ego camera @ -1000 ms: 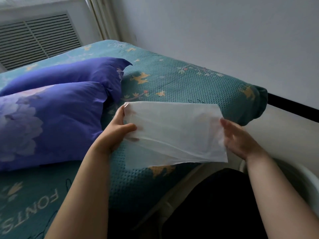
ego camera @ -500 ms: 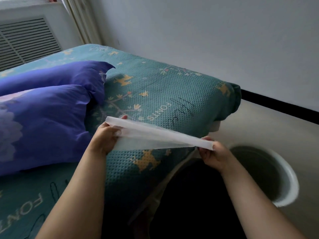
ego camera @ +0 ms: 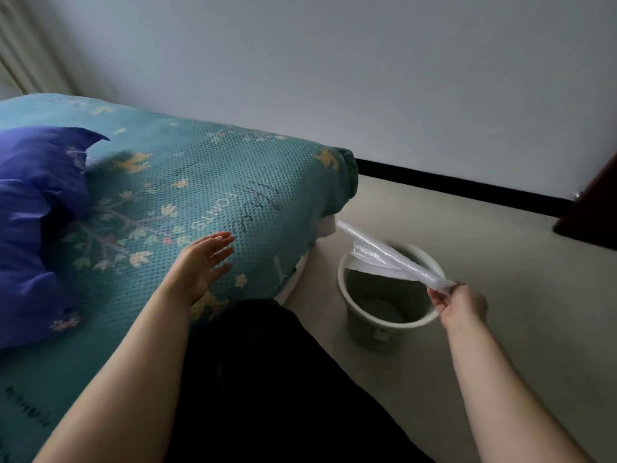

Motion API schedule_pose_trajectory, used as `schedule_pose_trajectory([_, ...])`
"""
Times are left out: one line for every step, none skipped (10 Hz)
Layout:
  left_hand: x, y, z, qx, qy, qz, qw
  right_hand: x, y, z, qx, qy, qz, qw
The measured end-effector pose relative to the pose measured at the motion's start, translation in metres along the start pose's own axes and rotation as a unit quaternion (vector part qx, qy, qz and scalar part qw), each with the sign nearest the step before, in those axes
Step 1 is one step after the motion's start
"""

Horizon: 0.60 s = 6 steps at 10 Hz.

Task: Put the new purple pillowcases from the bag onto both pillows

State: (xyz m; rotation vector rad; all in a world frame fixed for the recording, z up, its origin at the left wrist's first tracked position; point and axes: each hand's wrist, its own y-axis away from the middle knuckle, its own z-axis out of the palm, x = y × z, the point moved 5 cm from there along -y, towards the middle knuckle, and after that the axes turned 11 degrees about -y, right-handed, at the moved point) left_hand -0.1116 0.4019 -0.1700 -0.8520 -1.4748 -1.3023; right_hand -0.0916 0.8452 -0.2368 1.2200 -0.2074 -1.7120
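My right hand [ego camera: 459, 304] pinches one end of the empty clear plastic bag [ego camera: 380, 255], which stretches out over the round bin [ego camera: 389, 324] on the floor. My left hand [ego camera: 203, 265] hovers with spread fingers above the teal bedspread [ego camera: 187, 182], holding nothing. Two pillows in purple cases lie at the left: a rear pillow [ego camera: 43, 155] and a front pillow [ego camera: 23, 262] with a floral print.
The bed's corner hangs over the beige floor [ego camera: 500, 262] beside the bin. A white wall with a black skirting board [ego camera: 450, 187] runs behind. A dark wooden door [ego camera: 597, 202] stands at the right edge. My dark trousers [ego camera: 267, 379] fill the bottom middle.
My left hand has let go of the plastic bag and stays over the bed. My right hand has carried the bag rightward over the bin. The view has turned right.
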Motion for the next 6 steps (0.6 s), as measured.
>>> schedule_pose_trajectory([-0.005, 0.005, 0.017, -0.015, -0.021, -0.001, 1.000, -0.013, 0.002, -0.007, 0.009, 0.037, -0.060, 0.998])
schedule_pose_trajectory([-0.009, 0.010, 0.026, -0.023, -0.026, -0.002, 0.999, -0.019, 0.000, -0.009, -0.003, 0.116, -0.114, 0.987])
schedule_pose_trajectory([-0.012, 0.011, 0.030, -0.027, -0.021, -0.003, 0.999, -0.007, -0.007, 0.001, -0.082, 0.258, -0.093, 0.958])
schedule_pose_trajectory([-0.011, 0.013, 0.032, -0.029, -0.026, -0.004, 0.999, 0.017, -0.001, 0.006, -0.199, 0.500, -0.052, 0.841])
schedule_pose_trajectory([-0.013, 0.014, 0.030, -0.028, -0.042, -0.005, 0.999, 0.023, 0.015, 0.006, -0.221, 0.659, -0.097, 0.712])
schedule_pose_trajectory([-0.011, 0.015, 0.028, -0.004, -0.071, 0.011, 0.997, -0.020, 0.046, 0.043, -0.288, 0.543, -0.210, 0.761])
